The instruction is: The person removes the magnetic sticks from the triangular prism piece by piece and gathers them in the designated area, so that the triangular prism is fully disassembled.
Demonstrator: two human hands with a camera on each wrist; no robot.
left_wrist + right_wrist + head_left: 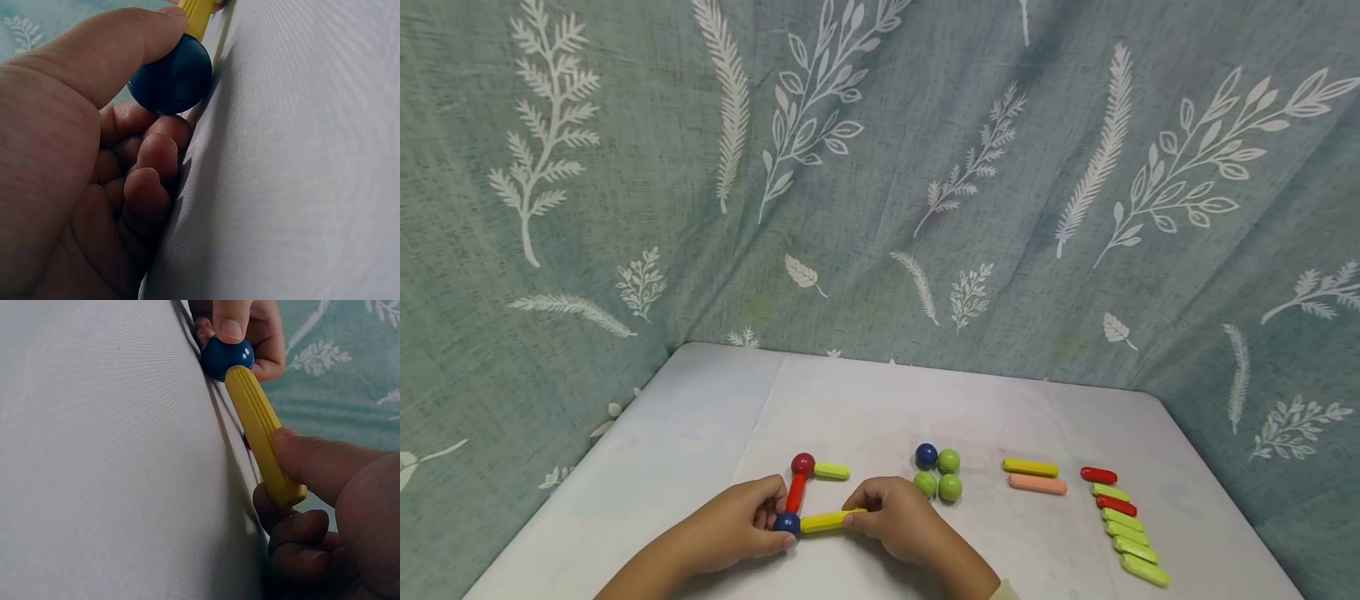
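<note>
My left hand (747, 523) grips a dark blue ball (172, 76) between thumb and curled fingers, low over the white tabletop. In my right hand (897, 518) a ridged yellow stick (259, 425) is pinched near its outer end; its other end meets the blue ball. From that ball a red stick (796, 493) runs away to a red ball (802, 464), and a short lime-green stick (832, 471) extends rightward from the red ball. The left fingers lie close beside the red stick in the head view.
Beyond my right hand sit a loose blue ball (927, 455) and several green balls (950, 487). Farther right lie a yellow stick (1031, 467) and an orange stick (1037, 484). A column of short red and lime sticks (1126, 532) lines the right side. Patterned cloth (880, 208) hangs behind.
</note>
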